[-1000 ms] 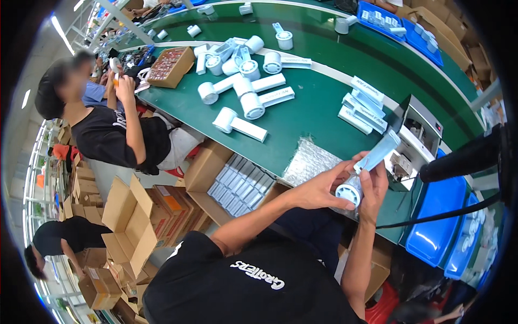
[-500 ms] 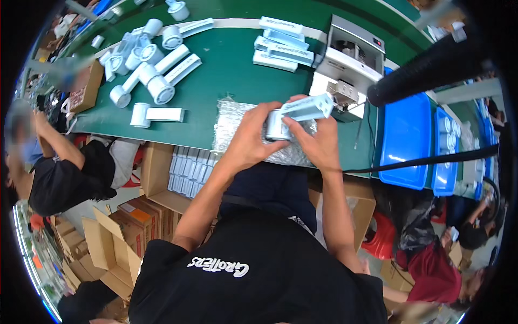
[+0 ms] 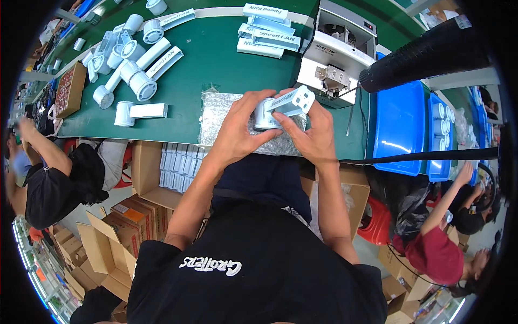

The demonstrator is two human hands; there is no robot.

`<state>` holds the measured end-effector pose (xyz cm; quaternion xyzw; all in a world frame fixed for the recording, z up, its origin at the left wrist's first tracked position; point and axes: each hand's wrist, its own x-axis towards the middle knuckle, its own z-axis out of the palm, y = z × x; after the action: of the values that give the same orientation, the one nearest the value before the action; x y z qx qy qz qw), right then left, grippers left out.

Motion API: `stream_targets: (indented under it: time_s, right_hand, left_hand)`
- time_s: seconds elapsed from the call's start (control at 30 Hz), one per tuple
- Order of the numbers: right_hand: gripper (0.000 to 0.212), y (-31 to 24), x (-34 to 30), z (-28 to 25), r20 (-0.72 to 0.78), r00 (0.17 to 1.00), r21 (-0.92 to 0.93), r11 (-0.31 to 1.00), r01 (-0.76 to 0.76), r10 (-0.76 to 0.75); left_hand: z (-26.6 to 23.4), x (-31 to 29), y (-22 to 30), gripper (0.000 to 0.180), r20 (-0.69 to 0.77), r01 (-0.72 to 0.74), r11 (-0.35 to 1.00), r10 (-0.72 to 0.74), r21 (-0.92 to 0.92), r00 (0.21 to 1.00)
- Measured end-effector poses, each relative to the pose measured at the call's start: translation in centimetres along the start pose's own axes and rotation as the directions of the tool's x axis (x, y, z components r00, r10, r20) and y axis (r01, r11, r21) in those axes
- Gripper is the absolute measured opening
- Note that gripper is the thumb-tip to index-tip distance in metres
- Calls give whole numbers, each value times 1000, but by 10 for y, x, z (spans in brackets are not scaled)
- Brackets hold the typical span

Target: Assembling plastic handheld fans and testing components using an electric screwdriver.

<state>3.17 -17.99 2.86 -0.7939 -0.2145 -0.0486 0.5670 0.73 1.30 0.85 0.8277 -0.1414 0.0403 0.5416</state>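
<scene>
Left hand [image 3: 236, 128] grasping white cylindrical housing [image 3: 264, 115], right hand [image 3: 317, 135] grasping boxy handle [image 3: 292, 101], both parts meeting over bubble wrap [image 3: 214, 120] on green surface [image 3: 199, 70]; hands apparently fitting handle; next move seemingly calling for steady alignment.

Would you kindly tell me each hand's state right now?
Left hand: closed, holding the pale part's round head.
Right hand: closed, holding that part's handle.
</scene>
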Motion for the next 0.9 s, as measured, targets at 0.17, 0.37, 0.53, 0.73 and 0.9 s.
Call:
stream_targets:
  time_s: [0.17,0.37,0.53,0.73,0.9]
  right_hand:
    - [41,2,1,-6,81,993,11,997,82,-82]
    - [48,0,4,-8,94,987,-30,990,134,-131]
    - [51,-2,4,-6,121,968,-92,969,231,-220]
    - [51,1,4,-9,103,974,-73,975,209,-201]
    - [48,-7,2,-16,171,985,-17,1000,23,-20]
  left_hand:
    - [-1,1,0,73,1,9,1000,-9,-17,1000]
    - [-1,3,-6,74,-3,-26,1000,26,-2,1000]
    - [-1,2,-9,74,4,-13,1000,13,0,1000]
    - [2,3,-6,73,-19,-41,999,41,-24,999]
    - [2,0,-2,73,-2,-15,1000,15,15,1000]
